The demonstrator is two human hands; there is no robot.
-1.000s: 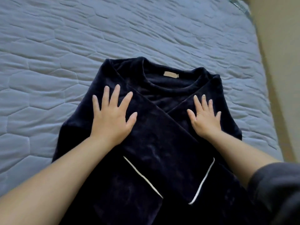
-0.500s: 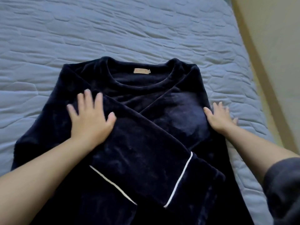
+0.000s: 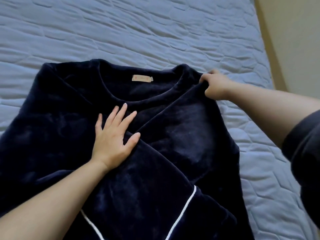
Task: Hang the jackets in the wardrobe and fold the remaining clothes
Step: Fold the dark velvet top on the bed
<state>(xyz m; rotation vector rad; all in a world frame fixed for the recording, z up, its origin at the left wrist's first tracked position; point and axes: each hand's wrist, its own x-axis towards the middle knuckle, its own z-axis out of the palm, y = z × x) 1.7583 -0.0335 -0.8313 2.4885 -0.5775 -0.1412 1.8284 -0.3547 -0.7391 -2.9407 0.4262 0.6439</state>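
While the left hand [image 3: 112, 135] presses flat, fingers spread, on the top [image 3: 181, 135] on the bed [image 3: 155, 32], the right hand [image 3: 216, 87] has moved to pinch its far right shoulder [image 3: 194, 73], likely starting a fold.

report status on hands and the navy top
Left hand flat on navy top. Right hand grips its shoulder. Sleeves folded across, on blue quilt; no obstruction seen.

The right hand [image 3: 215, 86], which lay flat on the navy top [image 3: 181, 135] a second ago and then slid to its outer edge, now grips a bunch of shoulder fabric to the right of the neck label [image 3: 142, 78]. The left hand [image 3: 113, 137], fingers flat, has moved inward and presses below that label, slightly to its left.
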